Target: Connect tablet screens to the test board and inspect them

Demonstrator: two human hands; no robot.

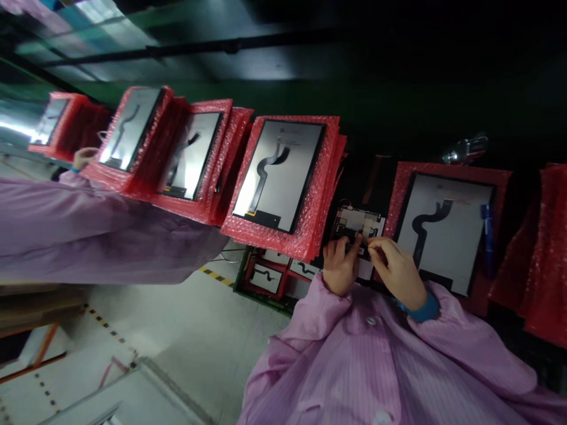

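Note:
A small opened electronic device [354, 219], its inner boards and dark parts exposed, lies on the dark bench in front of me. My left hand [340, 267] rests on its near left part, fingers bent and slightly apart, one reaching toward the middle. At the near right edge, my right hand [398, 274] is closed, thumb and forefinger pinched together. Whatever is in that pinch is too small to make out. A blue band circles my right wrist. To the right, a display panel [449, 233] with a black ribbon cable lies on red bubble wrap [401, 183].
Left of my hands stands a stack of red bubble-wrap sheets topped by another display panel [283, 171]; similar stacks continue leftward. A blue pen-like object [488, 236] lies at the right. Below the bench is a green-edged crate [241, 277] with panels. A co-worker's sleeve [97, 230] reaches in.

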